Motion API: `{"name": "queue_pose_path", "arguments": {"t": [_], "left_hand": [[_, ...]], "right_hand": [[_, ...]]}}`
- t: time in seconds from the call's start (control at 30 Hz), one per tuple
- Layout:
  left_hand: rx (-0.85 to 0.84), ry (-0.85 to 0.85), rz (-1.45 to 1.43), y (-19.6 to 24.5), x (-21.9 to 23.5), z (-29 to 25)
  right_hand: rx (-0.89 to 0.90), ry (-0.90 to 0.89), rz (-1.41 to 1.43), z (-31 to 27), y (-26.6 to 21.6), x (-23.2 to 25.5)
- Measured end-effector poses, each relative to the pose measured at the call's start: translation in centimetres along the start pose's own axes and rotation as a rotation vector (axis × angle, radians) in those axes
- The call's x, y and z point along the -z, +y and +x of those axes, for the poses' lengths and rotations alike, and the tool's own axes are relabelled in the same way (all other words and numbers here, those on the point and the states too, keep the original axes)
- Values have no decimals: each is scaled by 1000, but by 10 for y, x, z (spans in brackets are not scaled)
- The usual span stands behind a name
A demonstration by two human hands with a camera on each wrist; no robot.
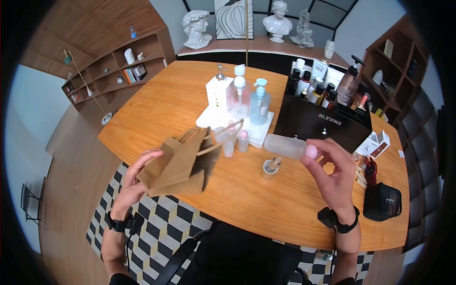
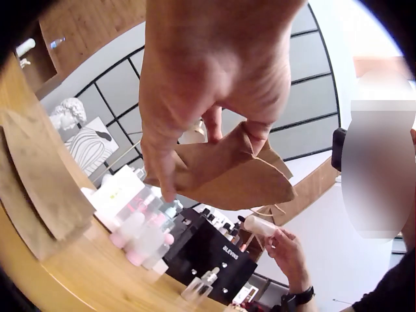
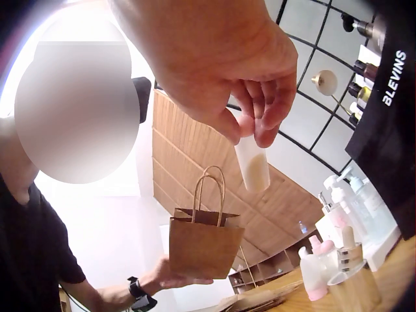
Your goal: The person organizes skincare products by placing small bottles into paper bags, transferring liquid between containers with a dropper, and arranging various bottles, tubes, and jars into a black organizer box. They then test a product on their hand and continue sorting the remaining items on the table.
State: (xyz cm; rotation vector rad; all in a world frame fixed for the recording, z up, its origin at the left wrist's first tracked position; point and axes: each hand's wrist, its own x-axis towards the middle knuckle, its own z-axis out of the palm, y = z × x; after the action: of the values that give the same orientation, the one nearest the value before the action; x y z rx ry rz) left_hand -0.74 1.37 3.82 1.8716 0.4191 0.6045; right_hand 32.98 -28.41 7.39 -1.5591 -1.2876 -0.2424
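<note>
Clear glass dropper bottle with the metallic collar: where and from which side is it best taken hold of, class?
Grip the clear glass dropper bottle round its body, below the metallic collar, coming from the seated person's side of the brown wooden table. The bottle stands upright, with nothing between it and that near edge; its narrow top would likely give poorer hold.

Prob. a home rm, living rm type, tho a styled studio is poss.; can't tell which. Clues: wood table (image 1: 242, 194) w/ cosmetics box (image 1: 304, 121), white busts (image 1: 278, 23) & framed art (image 1: 232, 21) on ledge (image 1: 223, 46) behind, shelves (image 1: 167, 45) w/ books (image 1: 136, 72), floor lamp (image 1: 68, 58), b&w patterned rug (image 1: 161, 213) under table.
</note>
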Motion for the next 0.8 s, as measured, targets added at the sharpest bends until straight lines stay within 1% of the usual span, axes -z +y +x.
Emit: {"name": "queue_pose_path", "arguments": {"t": [0.03, 0.07, 0.13, 0.17, 0.2, 0.27, 0.4, 0.47, 0.5, 0.53, 0.6, 0.63, 0.67, 0.7, 0.8], "left_hand": [[11, -32, -73, -5, -4, 5], [9, -45, -76, -6, -9, 8], [-5, -160, -92, -3, -22, 16], [2, -204, -100, -8, -23, 19], [7, -214, -98, -8, -27, 21], [27, -234, -127, -6, -39, 23], [84, -232, -212, -1, -50, 24], [102, -228, -271, -4, -51, 25], [102, -228, -272, -8, -51, 25], [79, -211, -261, -12, -50, 26], [56, -196, -251, -14, -50, 27], [56, -179, -245, -12, -51, 28], [58, -161, -239, -12, -52, 28], [62, -163, -240, -13, -52, 28], [58, -178, -203, -15, -52, 30]], "right_hand": [[-6, -14, 14, 1, -4, 4], [-14, -6, 5, 1, -5, 6], [-33, -65, 94, 1, -6, 8], [-74, -85, 125, 0, -9, 9], [-84, -79, 125, -1, -10, 10], [-104, -171, 259, -2, -11, 9], [-127, -146, 210, -2, -11, 12], [-203, 4, 219, -1, -3, 13], [-275, 15, 269, -2, 1, 14], [-276, 15, 269, -1, 1, 17], [-370, -61, 302, 0, 1, 20], [-371, -61, 301, 0, 1, 20], [-321, -52, 315, -1, 1, 18], [-272, -42, 329, -2, 0, 16], [-234, -18, 314, -2, 0, 14]]}}
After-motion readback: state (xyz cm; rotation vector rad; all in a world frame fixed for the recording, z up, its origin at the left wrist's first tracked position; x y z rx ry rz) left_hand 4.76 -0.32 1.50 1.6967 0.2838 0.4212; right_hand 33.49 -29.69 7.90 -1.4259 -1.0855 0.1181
